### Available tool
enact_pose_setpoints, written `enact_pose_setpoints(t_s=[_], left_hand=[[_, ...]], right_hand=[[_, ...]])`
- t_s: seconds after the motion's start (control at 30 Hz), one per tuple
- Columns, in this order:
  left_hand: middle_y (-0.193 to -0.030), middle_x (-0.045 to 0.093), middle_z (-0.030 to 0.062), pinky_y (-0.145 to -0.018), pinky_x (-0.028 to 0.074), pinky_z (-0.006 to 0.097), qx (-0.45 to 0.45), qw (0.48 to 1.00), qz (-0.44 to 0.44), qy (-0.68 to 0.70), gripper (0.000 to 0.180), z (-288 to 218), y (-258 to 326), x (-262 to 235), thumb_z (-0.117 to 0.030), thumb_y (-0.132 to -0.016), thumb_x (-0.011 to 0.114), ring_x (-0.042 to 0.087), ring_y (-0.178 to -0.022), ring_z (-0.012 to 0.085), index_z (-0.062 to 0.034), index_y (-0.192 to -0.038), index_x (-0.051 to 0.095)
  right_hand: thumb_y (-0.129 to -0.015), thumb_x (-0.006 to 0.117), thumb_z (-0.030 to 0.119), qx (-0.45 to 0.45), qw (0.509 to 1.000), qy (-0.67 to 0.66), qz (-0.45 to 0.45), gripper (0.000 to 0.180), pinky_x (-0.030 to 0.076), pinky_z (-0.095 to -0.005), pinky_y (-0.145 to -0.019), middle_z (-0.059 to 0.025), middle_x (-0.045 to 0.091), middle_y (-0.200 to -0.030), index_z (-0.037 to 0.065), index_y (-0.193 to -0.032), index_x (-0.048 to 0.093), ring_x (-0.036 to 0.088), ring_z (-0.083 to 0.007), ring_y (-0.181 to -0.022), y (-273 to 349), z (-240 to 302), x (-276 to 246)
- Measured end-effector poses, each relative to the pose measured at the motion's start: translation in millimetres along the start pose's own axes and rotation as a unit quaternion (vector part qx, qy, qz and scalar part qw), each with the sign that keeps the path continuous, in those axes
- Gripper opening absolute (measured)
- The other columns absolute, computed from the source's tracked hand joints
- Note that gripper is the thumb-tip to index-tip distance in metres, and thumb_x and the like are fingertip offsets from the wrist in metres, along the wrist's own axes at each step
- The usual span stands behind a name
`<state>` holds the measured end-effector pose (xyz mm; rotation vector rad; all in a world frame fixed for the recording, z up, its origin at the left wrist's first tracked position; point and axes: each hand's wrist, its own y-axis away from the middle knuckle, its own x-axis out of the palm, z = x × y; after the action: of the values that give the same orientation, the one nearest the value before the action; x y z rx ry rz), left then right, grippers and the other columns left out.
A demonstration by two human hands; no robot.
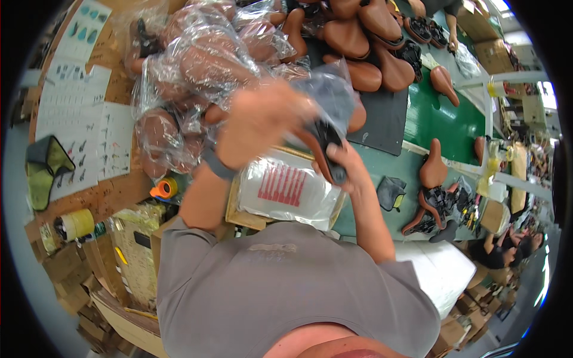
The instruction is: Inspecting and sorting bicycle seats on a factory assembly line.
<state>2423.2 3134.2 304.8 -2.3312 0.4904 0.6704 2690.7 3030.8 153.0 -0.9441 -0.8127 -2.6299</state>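
My right hand (348,164) is closed round the narrow nose of a brown bicycle saddle (326,142), tilted so that part of its black underside shows. A clear plastic bag (332,98) is around or against the saddle's far end; how much it covers I cannot make out. My left hand (262,119) is up beside the bag, with its fingers smeared by motion, so its hold is unclear. Below both hands lies an open carton (239,210) lined with clear plastic, with red print showing in it.
Bagged brown saddles (209,65) heap up at the far left. Unbagged saddles (347,39) pile at the far middle. An orange tape roll (169,187) sits left of the carton. Saddle parts (439,203) lie to the right. Another person's hand (453,43) reaches in at the far right.
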Motion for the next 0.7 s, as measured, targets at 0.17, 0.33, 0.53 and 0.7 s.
enact_pose_setpoints(t_s=[0.17, 0.33, 0.53, 0.7], left_hand=[[-0.118, 0.079, 0.0096, -0.081, 0.059, 0.031, -0.163, 0.91, -0.375, -0.069, 0.023, 81, -52, -157, -0.011, -0.109, 0.068, 0.071, -0.092, 0.0151, 0.0005, -0.126, 0.078], [-0.137, 0.066, 0.0174, -0.106, 0.055, 0.037, -0.045, 0.838, -0.509, -0.191, 0.06, 42, -45, -127, -0.031, -0.112, 0.068, 0.066, -0.123, 0.0242, 0.0052, -0.158, 0.054], [-0.101, 0.072, 0.0098, -0.092, 0.056, 0.039, -0.187, 0.967, -0.124, -0.124, 0.016, 15, 96, 66, -0.01, -0.108, 0.064, 0.068, -0.096, 0.0221, 0.0021, -0.108, 0.074], [-0.106, 0.083, 0.0133, -0.085, 0.061, 0.033, -0.358, 0.905, 0.16, 0.165, 0.025, 24, 249, 230, -0.02, -0.104, 0.077, 0.079, -0.093, 0.0202, -0.0026, -0.122, 0.08]], right_hand=[[-0.103, 0.071, 0.03, -0.192, 0.933, 0.302, 0.03, 0.054, 0.06, -0.0556, -0.096, -0.019, 0.071, -0.129, 0.007, -0.15, 0.059, 0.073, -0.0403, -0.114, -130, 49, -29], [-0.096, 0.071, 0.025, -0.157, 0.468, 0.859, -0.137, 0.047, 0.043, -0.0717, -0.118, -0.0152, 0.069, -0.134, 0.013, -0.141, 0.066, 0.059, -0.0398, -0.139, -180, -19, -169], [-0.088, 0.081, 0.024, -0.222, 0.41, 0.881, -0.086, 0.045, 0.043, -0.0678, -0.12, -0.0096, 0.072, -0.131, 0.016, -0.13, 0.069, 0.055, -0.0332, -0.147, -88, -21, -184], [-0.074, 0.098, 0.027, -0.35, 0.696, 0.423, -0.462, 0.069, 0.06, -0.045, -0.096, -0.0179, 0.077, -0.118, 0.008, -0.133, 0.066, 0.077, -0.0384, -0.11, 72, -22, -222]])
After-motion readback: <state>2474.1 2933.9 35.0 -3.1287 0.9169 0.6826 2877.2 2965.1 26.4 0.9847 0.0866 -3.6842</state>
